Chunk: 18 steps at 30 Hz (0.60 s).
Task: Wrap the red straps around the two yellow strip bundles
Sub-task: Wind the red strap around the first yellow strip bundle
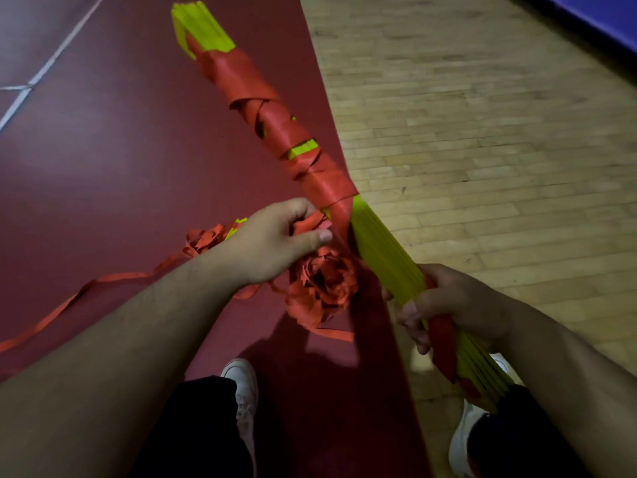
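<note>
Mid-wrap on the first yellow strip bundle (386, 250). I'm holding it in the air, angled up and away to my left, over the seam between the red mat (103, 150) and the wooden floor (482, 132). The red strap (241, 77) spirals over the far stretch, from just under the top tips to about midway. The near stretch is bare yellow.

Right hand (455, 305): fingers (410, 310) curled round the bundle near its lower end, clamping a red strap end (443, 339) against the strips.
Left hand (272, 243): thumb and fingers pinching the running strap just beside the last turn. Slack hangs below it as a crumpled wad (324, 284), and a loose tail (103, 281) trails across the mat.

A bit of yellow (238, 224) shows behind my left hand among more red strap. Probably the second bundle, can't confirm.

For the next turns:
- Pull the strap taut before each pass. The upper turns look loose and twisted.
- Lay it flat and overlap each turn on the last. There's a gap (303, 149) with yellow showing; don't repeat that.
- Pass the wad round the bundle, or roll the bundle with the right hand. Feed slack bit by bit so the wad doesn't knot.
- Hold the right-hand grip firm, or the strips will likely fan out.

Progress estimate: roughly half of bundle one. Can't judge bundle two.
</note>
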Available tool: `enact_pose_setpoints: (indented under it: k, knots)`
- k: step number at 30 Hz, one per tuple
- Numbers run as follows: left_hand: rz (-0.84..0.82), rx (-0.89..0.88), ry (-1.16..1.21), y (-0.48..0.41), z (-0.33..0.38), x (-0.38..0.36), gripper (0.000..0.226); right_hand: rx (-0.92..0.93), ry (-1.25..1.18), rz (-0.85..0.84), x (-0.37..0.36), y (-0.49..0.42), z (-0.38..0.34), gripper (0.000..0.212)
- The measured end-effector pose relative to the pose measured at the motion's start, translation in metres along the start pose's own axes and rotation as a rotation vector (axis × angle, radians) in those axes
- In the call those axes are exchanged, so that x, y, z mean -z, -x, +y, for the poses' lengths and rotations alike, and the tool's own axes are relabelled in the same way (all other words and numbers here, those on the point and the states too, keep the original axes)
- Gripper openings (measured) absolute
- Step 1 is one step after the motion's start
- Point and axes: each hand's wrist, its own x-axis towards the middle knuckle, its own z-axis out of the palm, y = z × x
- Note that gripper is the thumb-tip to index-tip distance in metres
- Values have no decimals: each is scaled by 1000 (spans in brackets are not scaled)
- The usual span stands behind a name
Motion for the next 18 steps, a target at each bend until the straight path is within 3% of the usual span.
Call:
enact_pose_setpoints:
  k: [4,9,12,14,18]
  knots:
    - [97,-146,-272,-1,0,1,17,28,-48,-2,-3,1,0,45]
    - [17,-154,-436,1,4,1,20,44,22,29,-2,-1,2,48]
    - [92,30,-310,-2,2,3,39,82,50,27,-3,-1,2,47]
    - [160,158,-173,-3,1,2,40,115,47,1,-7,-2,0,49]
    - [148,42,-344,0,10,2,29,161,46,-19,-8,-3,-2,42]
